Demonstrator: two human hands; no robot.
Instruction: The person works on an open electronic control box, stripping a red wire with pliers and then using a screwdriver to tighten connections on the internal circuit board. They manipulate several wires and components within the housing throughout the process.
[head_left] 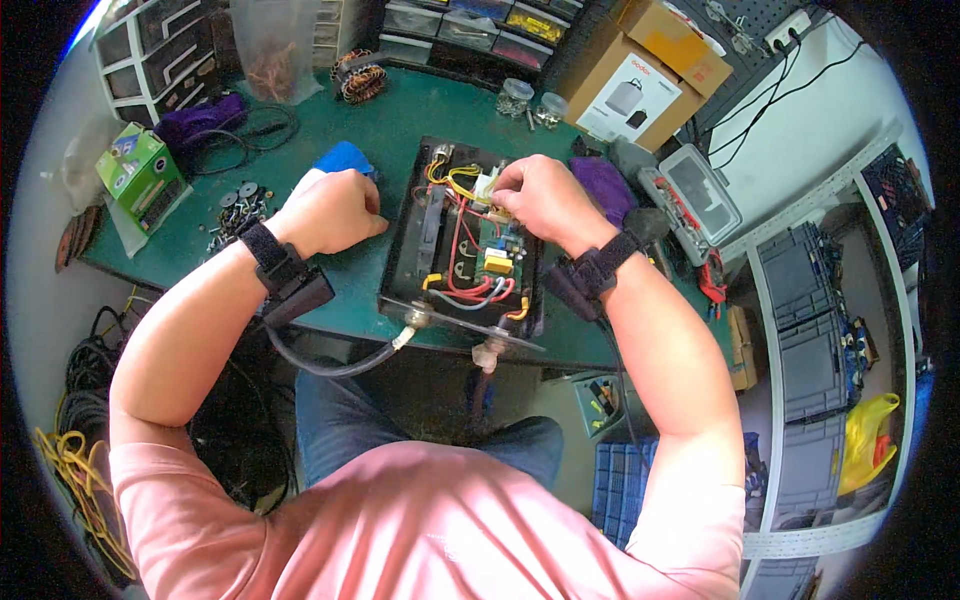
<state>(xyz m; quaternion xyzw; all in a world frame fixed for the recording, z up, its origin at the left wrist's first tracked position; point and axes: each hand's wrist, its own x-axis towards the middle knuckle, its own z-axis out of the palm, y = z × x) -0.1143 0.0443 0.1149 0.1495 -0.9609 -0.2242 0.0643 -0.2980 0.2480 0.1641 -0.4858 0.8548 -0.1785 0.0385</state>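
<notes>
- One open black device (443,255) lying on the green worktop (440,105), close to the near edge, mostly between the two forearms.
- Inside the device, red wires (462,235) along the middle, yellow wires (462,178) toward the far end, a yellow block component (497,262) toward the near right.
- Right hand (545,200) over the far right part of the device, fingers narrow, thumb and forefinger brought together at a white connector (487,186); impossible to tell whether closed firmly on it.
- Left hand (330,212) left of the device and apart from it, back of the hand upward, fingers loosely curled; impossible to tell whether holding anything.
- Just beyond the left hand, a blue object (345,158), partly covered; kind and contact unclear.
- Around each wrist, a black strap (268,258).
- At the front left of the device, a thick black cable (345,368), curving away leftward.
- Near the left wrist, a pile of screws (238,215); farther left, a green box (143,180).
- Toward the back, a copper-wound coil (358,78) and two clear jars (515,95).
- Beyond the right wrist, a purple cloth (603,188) and a clear-lidded case (698,195).
</notes>
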